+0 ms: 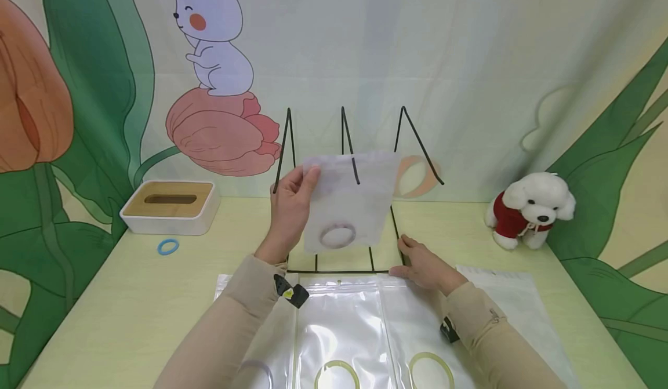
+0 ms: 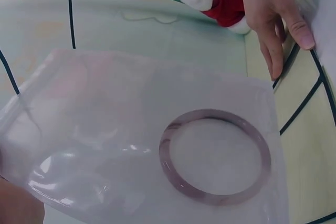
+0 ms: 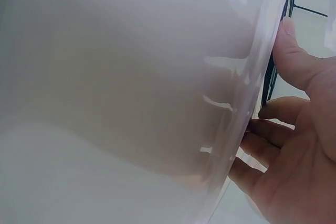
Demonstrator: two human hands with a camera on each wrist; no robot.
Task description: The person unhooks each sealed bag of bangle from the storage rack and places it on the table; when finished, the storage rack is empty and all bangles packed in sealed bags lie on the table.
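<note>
My left hand [image 1: 292, 206] pinches the left edge of a translucent plastic bag [image 1: 360, 203]. A purple bangle [image 2: 215, 157] lies inside the bag near its lower end. Behind and around the bag stands a black wire rack [image 1: 282, 151] with three raised prongs, and the middle prong overlaps the bag's top in the head view. My right hand [image 1: 423, 261] grips the rack's front right base corner, its thumb at the front wire and its fingers along the side wire. In the right wrist view another clear bag [image 3: 131, 87] covers much of the picture beside those fingers.
Several clear zip bags [image 1: 339, 308] lie along the front of the table, with bangles such as a yellow-green one [image 1: 431, 354] inside. A tissue box [image 1: 169, 208] and a blue ring [image 1: 168, 247] are at left. A plush dog [image 1: 532, 210] sits at right.
</note>
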